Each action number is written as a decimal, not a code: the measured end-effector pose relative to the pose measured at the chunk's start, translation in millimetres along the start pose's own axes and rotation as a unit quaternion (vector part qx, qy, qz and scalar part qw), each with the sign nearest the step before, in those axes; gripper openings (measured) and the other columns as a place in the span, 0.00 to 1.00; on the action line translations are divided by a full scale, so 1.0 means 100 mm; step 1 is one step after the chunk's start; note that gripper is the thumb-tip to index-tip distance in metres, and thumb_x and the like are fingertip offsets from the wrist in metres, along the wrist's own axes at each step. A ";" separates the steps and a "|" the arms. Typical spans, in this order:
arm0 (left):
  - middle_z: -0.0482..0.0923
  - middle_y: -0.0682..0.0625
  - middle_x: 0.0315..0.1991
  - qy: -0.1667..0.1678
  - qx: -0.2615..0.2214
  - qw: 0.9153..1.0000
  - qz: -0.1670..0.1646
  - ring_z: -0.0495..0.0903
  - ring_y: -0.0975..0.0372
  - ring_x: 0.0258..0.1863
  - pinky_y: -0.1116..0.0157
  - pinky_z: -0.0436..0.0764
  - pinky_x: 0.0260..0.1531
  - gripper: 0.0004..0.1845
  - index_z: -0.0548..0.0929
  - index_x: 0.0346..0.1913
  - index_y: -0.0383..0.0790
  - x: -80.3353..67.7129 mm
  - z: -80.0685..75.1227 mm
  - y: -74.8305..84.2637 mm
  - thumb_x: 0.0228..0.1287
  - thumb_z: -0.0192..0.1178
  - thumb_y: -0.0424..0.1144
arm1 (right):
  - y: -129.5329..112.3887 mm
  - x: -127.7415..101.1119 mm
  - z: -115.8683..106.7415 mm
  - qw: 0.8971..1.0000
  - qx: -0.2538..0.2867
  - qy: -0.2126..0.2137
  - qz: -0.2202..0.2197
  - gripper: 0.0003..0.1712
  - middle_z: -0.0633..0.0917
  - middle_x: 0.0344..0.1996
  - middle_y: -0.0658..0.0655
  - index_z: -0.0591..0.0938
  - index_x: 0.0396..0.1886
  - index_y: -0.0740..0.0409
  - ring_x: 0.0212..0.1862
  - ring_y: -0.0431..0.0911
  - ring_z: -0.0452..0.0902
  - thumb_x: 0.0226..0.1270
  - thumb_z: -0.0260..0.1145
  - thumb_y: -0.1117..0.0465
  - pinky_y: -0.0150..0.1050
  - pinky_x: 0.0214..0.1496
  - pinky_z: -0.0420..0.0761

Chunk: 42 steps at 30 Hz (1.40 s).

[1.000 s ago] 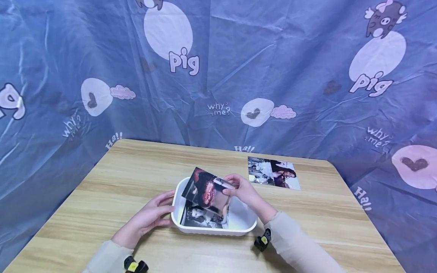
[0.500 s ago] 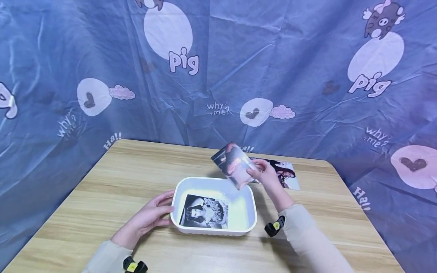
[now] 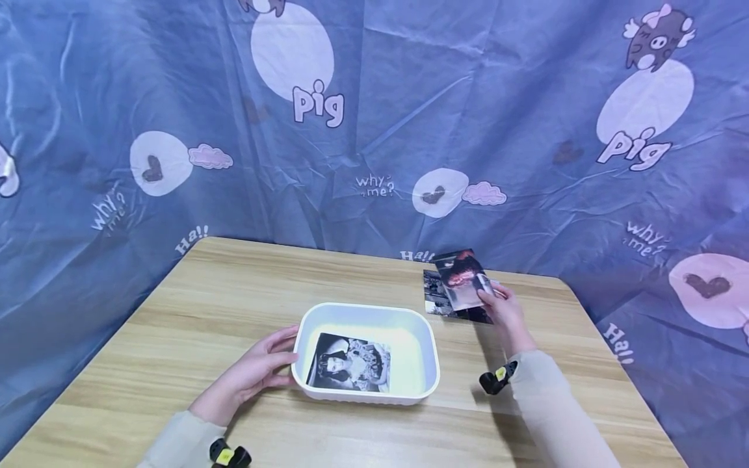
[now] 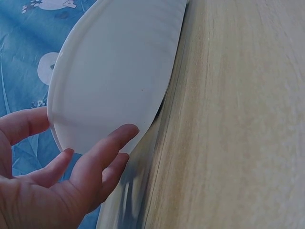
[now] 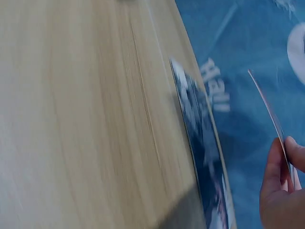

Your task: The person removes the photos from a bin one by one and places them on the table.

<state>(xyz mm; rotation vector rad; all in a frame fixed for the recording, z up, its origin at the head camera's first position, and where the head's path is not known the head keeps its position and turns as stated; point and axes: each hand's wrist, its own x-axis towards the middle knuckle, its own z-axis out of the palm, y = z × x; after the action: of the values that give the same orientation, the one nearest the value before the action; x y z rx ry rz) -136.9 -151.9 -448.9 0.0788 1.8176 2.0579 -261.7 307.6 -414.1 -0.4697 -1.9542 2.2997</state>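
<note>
A dark reddish photo (image 3: 462, 278) is pinched between thumb and fingers of my right hand (image 3: 508, 315), raised over another photo lying on the table (image 3: 434, 296). The right wrist view shows the held photo (image 5: 269, 107) nearly edge-on, apart from the one beneath. My left hand (image 3: 263, 365) rests against the left end of a white rounded plastic tub (image 3: 426, 383). Its fingers (image 4: 102, 152) are spread and relaxed along the tub's outer wall (image 4: 114, 71) in the left wrist view. Inside the tub, toward its left, lies a black-and-white photo (image 3: 351, 364). The held photo hides part of the one below.
A wooden table (image 3: 193, 312) carries everything. Behind it hangs a blue curtain (image 3: 374, 130) with pig prints, close to the table's far edge. A small black device with a yellow mark (image 3: 497, 377) is worn at the right wrist, another (image 3: 228, 455) at the left.
My right hand has lifted the reddish photo out of the tub and carried it right and away, over the photo on the table. My left hand and the tub have stayed put.
</note>
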 end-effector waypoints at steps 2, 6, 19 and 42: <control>0.44 0.27 0.74 -0.001 0.000 1.000 0.000 0.76 0.48 0.59 0.54 0.86 0.48 0.42 0.46 0.75 0.31 -0.01 0.00 0.00 0.63 0.56 0.31 | 0.02 0.03 -0.10 1.000 0.003 0.027 0.003 0.14 0.77 0.25 0.40 0.69 0.45 0.53 0.28 0.30 0.76 0.65 0.60 0.71 0.22 0.35 0.82; 0.44 0.27 0.74 0.001 0.004 1.000 0.000 0.74 0.44 0.60 0.53 0.85 0.49 0.41 0.46 0.75 0.30 -0.02 -0.01 0.00 0.63 0.56 0.31 | 0.05 0.08 -0.26 0.997 0.025 0.075 0.005 0.15 0.76 0.26 0.44 0.68 0.45 0.56 0.29 0.31 0.78 0.64 0.61 0.73 0.23 0.38 0.84; 0.45 0.27 0.73 0.007 0.010 1.000 -0.001 0.79 0.53 0.54 0.59 0.88 0.44 0.42 0.47 0.75 0.30 -0.04 -0.01 0.02 0.63 0.56 0.32 | 0.08 0.24 -0.63 0.980 0.035 0.195 0.012 0.17 0.68 0.44 0.54 0.68 0.40 0.56 0.24 0.30 0.75 0.60 0.62 0.77 0.20 0.34 0.83; 0.45 0.27 0.74 0.005 0.014 1.000 0.001 0.75 0.49 0.59 0.56 0.87 0.46 0.41 0.47 0.75 0.30 -0.02 0.02 0.02 0.63 0.56 0.32 | 0.20 0.23 -0.93 0.970 -0.067 0.233 0.011 0.18 0.68 0.52 0.62 0.70 0.47 0.65 0.20 0.28 0.72 0.58 0.63 0.77 0.20 0.28 0.82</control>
<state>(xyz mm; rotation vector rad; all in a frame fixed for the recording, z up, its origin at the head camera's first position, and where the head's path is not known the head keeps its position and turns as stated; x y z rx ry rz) -135.2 -151.0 -446.7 0.0782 1.8546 2.0381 -254.5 398.3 -450.2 -0.9471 -1.8679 1.8498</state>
